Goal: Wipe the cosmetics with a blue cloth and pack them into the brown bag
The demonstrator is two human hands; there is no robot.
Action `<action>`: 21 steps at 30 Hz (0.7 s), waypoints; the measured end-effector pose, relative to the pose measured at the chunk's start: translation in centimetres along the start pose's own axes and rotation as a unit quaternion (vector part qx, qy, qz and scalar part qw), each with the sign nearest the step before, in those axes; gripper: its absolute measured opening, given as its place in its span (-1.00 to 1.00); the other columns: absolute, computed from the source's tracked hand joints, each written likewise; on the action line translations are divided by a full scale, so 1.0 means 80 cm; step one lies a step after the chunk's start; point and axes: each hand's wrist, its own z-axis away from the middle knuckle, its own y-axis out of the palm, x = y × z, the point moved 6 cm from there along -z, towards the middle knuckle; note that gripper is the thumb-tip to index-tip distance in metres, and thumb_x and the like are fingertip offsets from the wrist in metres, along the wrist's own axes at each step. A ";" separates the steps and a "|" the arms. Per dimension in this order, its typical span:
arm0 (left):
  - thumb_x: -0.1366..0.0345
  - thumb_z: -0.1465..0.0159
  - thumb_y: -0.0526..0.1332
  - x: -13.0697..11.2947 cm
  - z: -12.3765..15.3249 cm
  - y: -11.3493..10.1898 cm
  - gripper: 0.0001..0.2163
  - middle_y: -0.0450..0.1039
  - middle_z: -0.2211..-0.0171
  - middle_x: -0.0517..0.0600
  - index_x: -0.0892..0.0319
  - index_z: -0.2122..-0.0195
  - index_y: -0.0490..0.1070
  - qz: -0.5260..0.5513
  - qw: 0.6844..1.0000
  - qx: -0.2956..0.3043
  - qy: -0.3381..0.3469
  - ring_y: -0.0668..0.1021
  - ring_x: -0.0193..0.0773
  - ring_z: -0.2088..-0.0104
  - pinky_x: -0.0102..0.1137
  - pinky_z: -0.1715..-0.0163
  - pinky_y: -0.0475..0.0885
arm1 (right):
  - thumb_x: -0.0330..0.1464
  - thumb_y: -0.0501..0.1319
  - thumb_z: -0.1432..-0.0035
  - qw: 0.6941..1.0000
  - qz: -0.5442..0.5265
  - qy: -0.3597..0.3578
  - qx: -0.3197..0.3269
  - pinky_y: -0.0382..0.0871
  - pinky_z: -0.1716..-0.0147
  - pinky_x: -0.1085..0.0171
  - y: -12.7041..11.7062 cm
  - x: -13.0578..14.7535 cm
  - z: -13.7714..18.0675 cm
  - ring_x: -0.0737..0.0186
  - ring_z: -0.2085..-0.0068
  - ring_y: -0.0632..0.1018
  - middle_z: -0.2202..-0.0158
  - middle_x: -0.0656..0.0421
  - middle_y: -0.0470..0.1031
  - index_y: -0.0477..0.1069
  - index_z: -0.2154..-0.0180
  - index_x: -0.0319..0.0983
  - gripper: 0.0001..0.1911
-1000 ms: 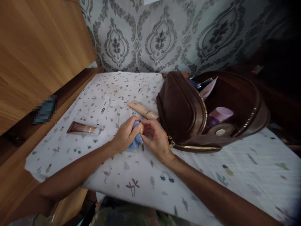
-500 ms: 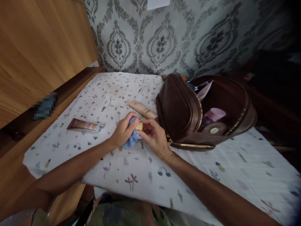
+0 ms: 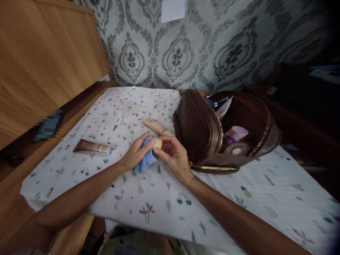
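Observation:
My left hand [image 3: 138,150] is closed on a blue cloth [image 3: 145,162], which hangs below its fingers. Between the two hands sits a small item with a yellowish cap [image 3: 158,143]; the cloth and fingers hide the rest of it. My right hand [image 3: 175,156] pinches the capped item from the right with thumb and fingertips. Just beyond the hands lies a beige tube [image 3: 158,126], its near end close to the bag. To the left, a brown tube with a clear cap [image 3: 91,146] rests on the patterned sheet [image 3: 127,106].
An open brown leather bag [image 3: 198,122] stands at the right, holding a purple-capped item [image 3: 237,133] and a pink paper-like piece [image 3: 224,108]. A wooden panel [image 3: 50,53] rises at the left, and patterned wallpaper [image 3: 177,56] covers the wall behind.
The view has tilted up slightly, so everything sits a little lower. The cloth has shifted in my left hand, hanging further down to the left. Both hands keep hold of the capped item.

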 end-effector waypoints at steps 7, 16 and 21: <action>0.06 -0.44 0.09 -0.008 0.005 -0.003 -0.74 0.40 0.30 -0.09 0.14 0.09 0.36 -0.057 0.997 -0.016 0.042 0.44 -0.29 0.28 -0.43 0.23 0.37 | -0.05 0.49 -0.01 0.995 -0.064 0.068 0.024 0.51 0.31 0.31 0.003 -0.009 0.001 0.31 0.32 0.56 0.30 0.23 0.53 0.38 0.09 -0.17 -0.46; 0.08 -0.45 0.08 -0.005 0.005 -0.006 -0.75 0.43 0.23 -0.07 0.14 0.03 0.34 -0.090 0.994 -0.021 0.058 0.46 -0.27 0.23 -0.41 0.16 0.36 | -0.14 0.43 -0.09 0.998 -0.040 0.033 0.033 0.48 0.26 0.30 0.006 -0.007 0.000 0.27 0.23 0.56 0.20 0.17 0.53 0.37 0.04 -0.16 -0.53; 0.05 -0.46 0.06 0.000 0.003 -0.008 -0.71 0.45 0.25 -0.06 0.14 0.02 0.36 -0.092 0.994 -0.034 0.038 0.48 -0.24 0.22 -0.40 0.16 0.37 | -0.25 0.39 -0.11 0.999 0.017 -0.003 0.027 0.46 0.29 0.31 0.003 0.004 0.000 0.28 0.26 0.54 0.19 0.17 0.51 0.39 0.04 -0.17 -0.61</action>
